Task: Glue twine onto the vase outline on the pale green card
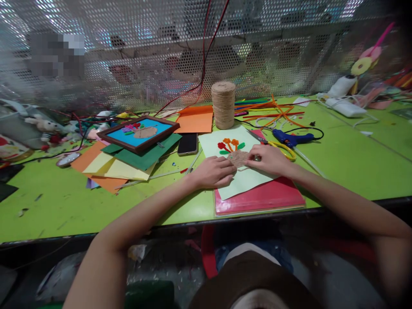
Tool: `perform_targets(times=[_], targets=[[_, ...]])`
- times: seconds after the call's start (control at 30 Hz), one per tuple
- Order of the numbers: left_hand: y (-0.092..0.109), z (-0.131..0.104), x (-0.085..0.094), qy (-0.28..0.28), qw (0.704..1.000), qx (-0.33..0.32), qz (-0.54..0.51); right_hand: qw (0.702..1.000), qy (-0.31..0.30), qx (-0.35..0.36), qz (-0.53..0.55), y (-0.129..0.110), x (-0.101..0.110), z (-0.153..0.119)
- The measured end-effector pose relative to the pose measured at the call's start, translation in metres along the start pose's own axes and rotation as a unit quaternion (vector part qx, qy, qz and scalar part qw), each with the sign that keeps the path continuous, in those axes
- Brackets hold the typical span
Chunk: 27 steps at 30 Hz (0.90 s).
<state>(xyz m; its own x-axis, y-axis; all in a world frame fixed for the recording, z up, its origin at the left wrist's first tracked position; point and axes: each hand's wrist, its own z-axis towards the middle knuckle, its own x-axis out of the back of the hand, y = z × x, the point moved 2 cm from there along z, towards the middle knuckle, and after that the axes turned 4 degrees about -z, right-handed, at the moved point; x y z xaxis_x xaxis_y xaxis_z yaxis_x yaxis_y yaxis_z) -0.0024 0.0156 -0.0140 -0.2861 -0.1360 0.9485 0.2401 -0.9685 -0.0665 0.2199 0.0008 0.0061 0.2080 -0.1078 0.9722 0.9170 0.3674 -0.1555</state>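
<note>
A pale green sheet of paper (240, 187) carries red and orange flowers (232, 143) with green leaves, above a patch of brown jute twine (237, 159) that forms a pot shape. My left hand (215, 172) lies on the paper with its fingers stretched out, their tips by the twine patch's left and lower edge. At the patch's right edge, the thumb and fingers of my right hand (269, 159) pinch together on the twine. A loose strand shows just below the patch. Under the paper is a red folder (260, 197).
Scissors with yellow handles (283, 150) and a blue glue gun (292, 137) lie to the right. A twine spool (223, 105) stands behind the paper. Leftward are a phone (187, 144), a framed flower picture (140, 132) and coloured sheets (112, 167). A perforated metal screen (144, 56) rises behind.
</note>
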Motion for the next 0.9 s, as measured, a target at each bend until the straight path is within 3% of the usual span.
perform_targets(times=[0.3, 0.5, 0.73, 0.9], targets=[[0.001, 0.013, 0.003, -0.041, 0.999, 0.032, -0.014, 1.000, -0.010, -0.002, -0.001, 0.003, 0.000, 0.003], [0.002, 0.014, 0.001, -0.041, 0.998, 0.040, -0.012, 1.000, -0.010, -0.010, 0.004, 0.003, 0.000, 0.003], [0.007, 0.035, -0.003, -0.040, 0.998, 0.038, -0.010, 0.999, -0.017, 0.034, 0.036, 0.015, 0.011, 0.005], [0.007, 0.037, -0.005, -0.034, 0.999, 0.037, -0.007, 0.996, -0.019, 0.010, 0.082, 0.021, 0.015, 0.005]])
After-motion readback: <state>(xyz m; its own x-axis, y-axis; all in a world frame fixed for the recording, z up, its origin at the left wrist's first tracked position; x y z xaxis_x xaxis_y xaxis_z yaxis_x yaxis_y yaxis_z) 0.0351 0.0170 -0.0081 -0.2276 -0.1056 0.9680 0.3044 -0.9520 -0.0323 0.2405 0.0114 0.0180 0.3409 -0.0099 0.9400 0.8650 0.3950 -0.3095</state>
